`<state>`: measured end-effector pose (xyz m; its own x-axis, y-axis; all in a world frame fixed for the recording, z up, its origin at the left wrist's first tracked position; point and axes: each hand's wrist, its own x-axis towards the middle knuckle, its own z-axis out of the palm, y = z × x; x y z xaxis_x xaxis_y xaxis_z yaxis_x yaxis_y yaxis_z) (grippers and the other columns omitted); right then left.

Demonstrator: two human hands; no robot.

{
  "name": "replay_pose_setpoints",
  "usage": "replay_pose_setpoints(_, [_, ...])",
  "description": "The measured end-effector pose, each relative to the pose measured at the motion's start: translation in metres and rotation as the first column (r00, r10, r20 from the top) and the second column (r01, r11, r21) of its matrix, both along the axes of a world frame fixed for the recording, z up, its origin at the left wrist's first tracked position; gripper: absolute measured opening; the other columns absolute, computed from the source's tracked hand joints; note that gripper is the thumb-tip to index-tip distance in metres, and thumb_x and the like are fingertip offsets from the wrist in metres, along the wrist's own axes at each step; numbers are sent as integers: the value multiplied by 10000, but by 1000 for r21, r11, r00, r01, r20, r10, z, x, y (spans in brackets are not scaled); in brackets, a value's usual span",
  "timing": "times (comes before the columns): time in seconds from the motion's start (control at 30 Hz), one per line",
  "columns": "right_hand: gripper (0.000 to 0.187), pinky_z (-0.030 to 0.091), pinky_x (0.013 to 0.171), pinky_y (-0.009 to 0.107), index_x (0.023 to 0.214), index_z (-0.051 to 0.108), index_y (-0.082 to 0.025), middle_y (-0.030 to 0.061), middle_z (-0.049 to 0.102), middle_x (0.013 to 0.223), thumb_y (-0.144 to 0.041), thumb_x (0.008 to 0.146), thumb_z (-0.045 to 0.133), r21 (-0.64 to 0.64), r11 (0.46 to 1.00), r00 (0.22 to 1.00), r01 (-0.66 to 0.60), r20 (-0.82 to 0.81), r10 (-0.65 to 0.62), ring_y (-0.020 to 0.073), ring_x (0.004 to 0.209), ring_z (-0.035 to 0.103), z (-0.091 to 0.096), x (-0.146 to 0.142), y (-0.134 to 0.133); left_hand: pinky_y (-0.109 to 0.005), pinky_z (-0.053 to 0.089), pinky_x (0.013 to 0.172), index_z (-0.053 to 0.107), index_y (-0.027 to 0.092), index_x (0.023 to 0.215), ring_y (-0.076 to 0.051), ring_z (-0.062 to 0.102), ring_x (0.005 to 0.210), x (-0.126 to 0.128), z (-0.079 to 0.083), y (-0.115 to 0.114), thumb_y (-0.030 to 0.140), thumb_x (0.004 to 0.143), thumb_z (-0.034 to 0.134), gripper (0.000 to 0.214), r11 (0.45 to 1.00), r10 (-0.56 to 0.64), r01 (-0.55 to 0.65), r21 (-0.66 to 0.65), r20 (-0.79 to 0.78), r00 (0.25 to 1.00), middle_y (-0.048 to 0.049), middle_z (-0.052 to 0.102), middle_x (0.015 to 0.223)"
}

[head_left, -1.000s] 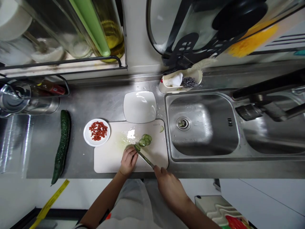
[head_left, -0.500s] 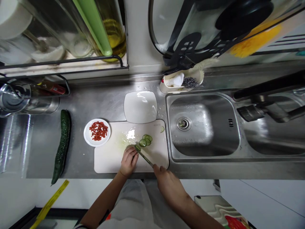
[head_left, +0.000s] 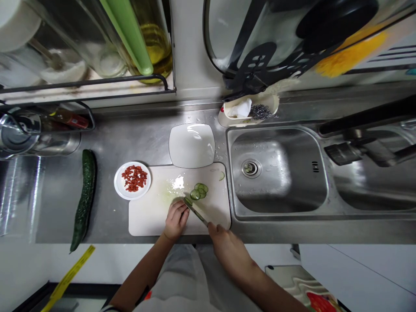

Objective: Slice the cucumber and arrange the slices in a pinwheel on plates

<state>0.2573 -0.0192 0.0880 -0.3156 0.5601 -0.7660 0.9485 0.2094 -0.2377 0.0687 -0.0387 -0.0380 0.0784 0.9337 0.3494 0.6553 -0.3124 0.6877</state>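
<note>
My right hand point(head_left: 225, 242) is wrapped around the handle of a knife point(head_left: 199, 215), its blade slanting up and left over the white cutting board point(head_left: 146, 221). Curled fingers of my left hand point(head_left: 177, 219) press a cucumber piece to the board; most of it is hidden beneath them. At the blade's tip, beside those fingers, a cut cucumber slice point(head_left: 187, 201) shows. Several thin cucumber slices point(head_left: 199, 192) lie overlapping just above the knife, and a lone slice point(head_left: 221, 176) rests near the board's upper right corner.
A white plate point(head_left: 191, 147) touches the board's back edge. A small dish point(head_left: 117, 184) of red dried berries point(head_left: 134, 177) overlaps its left corner. Farther left lies a whole cucumber point(head_left: 85, 199). On the right is a steel sink point(head_left: 279, 173) with a faucet point(head_left: 344, 151); a rack point(head_left: 123, 86) holds jars above.
</note>
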Motion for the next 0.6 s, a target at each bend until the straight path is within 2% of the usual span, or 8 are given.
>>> replay_pose_setpoints(0.23, [334, 450, 597, 159, 1095, 547, -180, 84, 661, 887, -48, 881, 329, 32, 999, 1000, -8, 9, 8, 147, 787, 675, -1, -3, 2, -427, 533, 882, 584, 165, 1071, -198, 601, 993, 0, 2, 1, 111, 824, 601, 254, 1000, -13, 14, 5, -5, 1000, -82, 629, 980])
replay_pose_setpoints(0.6, [338, 485, 629, 203, 1096, 546, -163, 105, 670, 912, -43, 892, 306, 16, 1000, 1000, -7, 19, 6, 177, 800, 678, -6, -8, 4, -417, 536, 882, 593, 160, 1064, -200, 608, 998, 0, 1, 1, 118, 825, 601, 243, 1000, -2, 1, 10, 8, 1000, -86, 637, 984])
